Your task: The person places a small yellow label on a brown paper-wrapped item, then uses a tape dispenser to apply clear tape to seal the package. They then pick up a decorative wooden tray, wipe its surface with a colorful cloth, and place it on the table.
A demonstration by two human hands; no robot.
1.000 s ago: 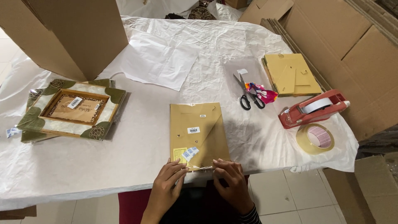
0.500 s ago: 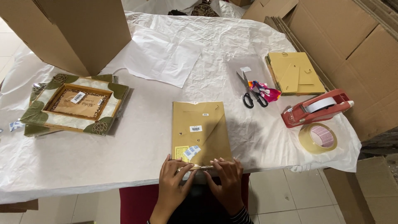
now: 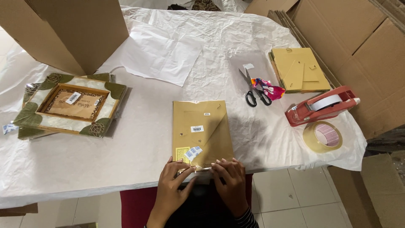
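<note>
A flat tan picture frame back, wrapped in clear plastic, lies face down on the white paper-covered table in front of me. My left hand and my right hand both pinch the plastic wrap along its near edge, fingertips almost meeting. Small stickers sit on the frame back near my left fingers.
A green-cornered ornate frame lies at left beside a large cardboard box. Loose white paper lies behind. Scissors, more tan frames, a red tape dispenser and a tape roll are at right. Flattened cartons stand beyond.
Both hands stay at the near edge of the wrapped frame, fingers shifting slightly closer together on the plastic. The camera view has drifted a little.
</note>
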